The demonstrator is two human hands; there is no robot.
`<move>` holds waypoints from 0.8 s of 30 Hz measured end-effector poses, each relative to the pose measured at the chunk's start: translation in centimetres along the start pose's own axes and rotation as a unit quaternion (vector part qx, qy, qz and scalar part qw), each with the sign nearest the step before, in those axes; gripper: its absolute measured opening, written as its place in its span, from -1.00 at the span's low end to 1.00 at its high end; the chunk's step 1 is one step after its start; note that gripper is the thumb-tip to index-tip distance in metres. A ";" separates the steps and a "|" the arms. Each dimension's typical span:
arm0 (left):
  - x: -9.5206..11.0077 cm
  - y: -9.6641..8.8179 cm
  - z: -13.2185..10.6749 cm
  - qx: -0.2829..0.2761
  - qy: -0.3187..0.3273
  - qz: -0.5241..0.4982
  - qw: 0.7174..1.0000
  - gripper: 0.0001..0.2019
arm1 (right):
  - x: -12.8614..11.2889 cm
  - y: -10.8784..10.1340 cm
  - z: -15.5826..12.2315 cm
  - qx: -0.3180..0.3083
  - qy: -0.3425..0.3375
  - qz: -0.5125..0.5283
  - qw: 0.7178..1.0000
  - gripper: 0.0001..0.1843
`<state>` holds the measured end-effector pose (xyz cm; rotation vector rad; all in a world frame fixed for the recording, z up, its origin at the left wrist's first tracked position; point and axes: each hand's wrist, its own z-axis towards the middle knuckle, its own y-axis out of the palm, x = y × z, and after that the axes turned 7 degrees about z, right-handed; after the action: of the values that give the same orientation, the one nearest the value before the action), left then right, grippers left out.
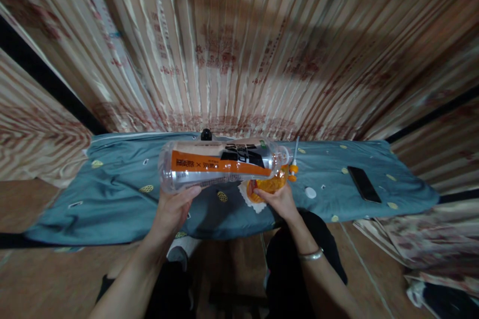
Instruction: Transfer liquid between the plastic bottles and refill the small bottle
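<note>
My left hand (172, 208) grips the base end of a large clear plastic bottle (220, 163) with an orange, black and silver label. The bottle lies nearly level, its neck pointing right. Under that neck sits a small orange container (270, 184), and my right hand (277, 200) is wrapped around it; a silver bangle is on that wrist. The orange container rests on a white napkin (246, 194) on the teal cloth (112, 194). A white bottle cap (310, 192) lies on the cloth just right of my right hand.
A black phone (363, 184) lies on the teal cloth at the right. A small black round object (206, 134) sits at the cloth's far edge. Striped patterned curtains (239, 45) hang behind. My dark-clad knees (299, 259) are below the table edge.
</note>
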<state>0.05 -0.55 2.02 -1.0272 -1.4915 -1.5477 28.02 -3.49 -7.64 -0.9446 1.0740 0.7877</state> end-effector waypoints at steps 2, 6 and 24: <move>-0.1 -0.1 0.1 0.003 -0.002 0.001 1.000 -0.32 | 0.1 0.0 0.0 -0.001 0.000 -0.001 1.000 -0.22; -0.4 -0.1 0.2 0.004 0.001 -0.002 1.000 -0.34 | 0.6 0.0 0.0 0.000 0.001 -0.005 1.000 -0.18; -0.1 0.1 0.2 0.005 0.016 0.009 1.000 -0.34 | 1.2 0.0 0.0 -0.005 0.023 0.015 1.000 -0.11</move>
<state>0.20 -0.32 1.98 -1.0042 -1.4624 -1.5360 28.35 -3.37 -8.79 -0.9610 1.1264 0.8001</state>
